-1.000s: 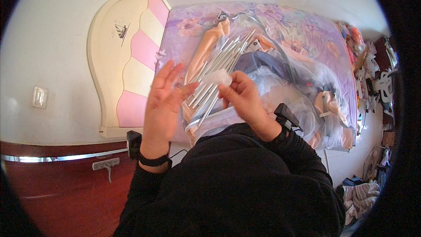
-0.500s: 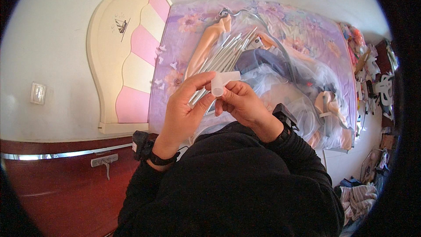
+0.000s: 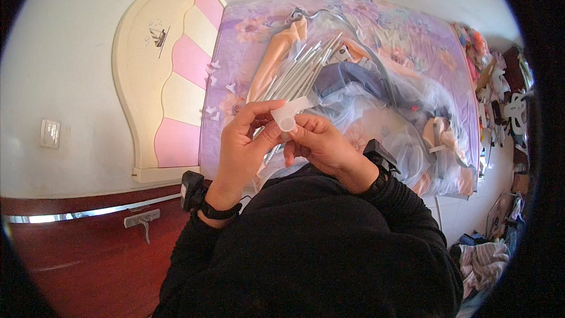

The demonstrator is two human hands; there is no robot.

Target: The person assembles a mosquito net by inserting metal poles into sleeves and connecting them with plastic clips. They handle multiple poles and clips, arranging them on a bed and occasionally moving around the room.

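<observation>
Between both hands is a white plastic pipe connector [image 3: 288, 115], with a round open socket facing me and a side branch pointing away to the right. My left hand [image 3: 247, 132] pinches it from the left with thumb and fingers. My right hand [image 3: 329, 144] grips its lower right side by the thumb and curled fingertips. Just beyond the hands, a bundle of thin pale rods [image 3: 300, 73] lies on the bed. Several more small white connectors [image 3: 213, 68] are scattered by the bed's left edge.
Sheer white netting [image 3: 353, 109] with grey trim and peach fabric [image 3: 285, 41] spreads over the floral mattress [image 3: 241, 17]. A cream and pink headboard [image 3: 141, 82] stands at left, near a dark red door [image 3: 88, 259]. Clothes [image 3: 482, 265] and clutter line the right side.
The connector has tilted in my fingers, so its round opening now faces me more and the branch angles differently. Both hands stay in nearly the same place.
</observation>
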